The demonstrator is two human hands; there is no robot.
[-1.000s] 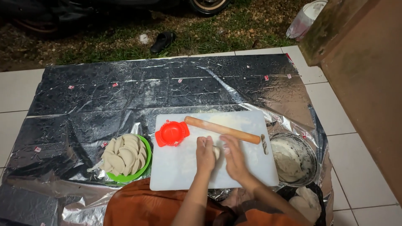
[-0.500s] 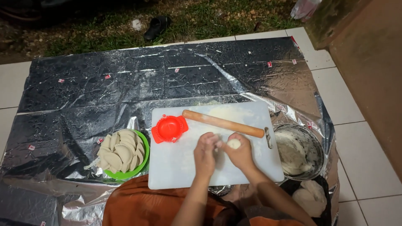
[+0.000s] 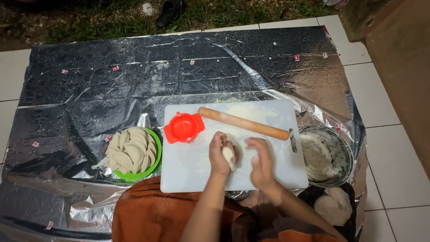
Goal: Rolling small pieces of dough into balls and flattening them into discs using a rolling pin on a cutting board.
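Note:
My left hand (image 3: 220,154) is closed around a small white lump of dough (image 3: 229,156) over the white cutting board (image 3: 192,170). Just to its right, my right hand (image 3: 261,162) hovers over the board with fingers loosely curled and nothing visible in it. A wooden rolling pin (image 3: 244,123) lies diagonally across the far side of the board. A red round dumpling press (image 3: 184,127) sits at the board's upper left corner.
A green bowl (image 3: 132,175) piled with folded raw dumplings (image 3: 131,150) stands left of the board. A metal bowl (image 3: 326,154) with dough residue is at the right, more dough (image 3: 333,205) below it. Silver foil sheeting (image 3: 134,76) covers the tiled floor; grass beyond.
My hands have come apart: earlier both pressed the dough together, now the left holds it alone and the right has drawn slightly right. The view has shifted a little.

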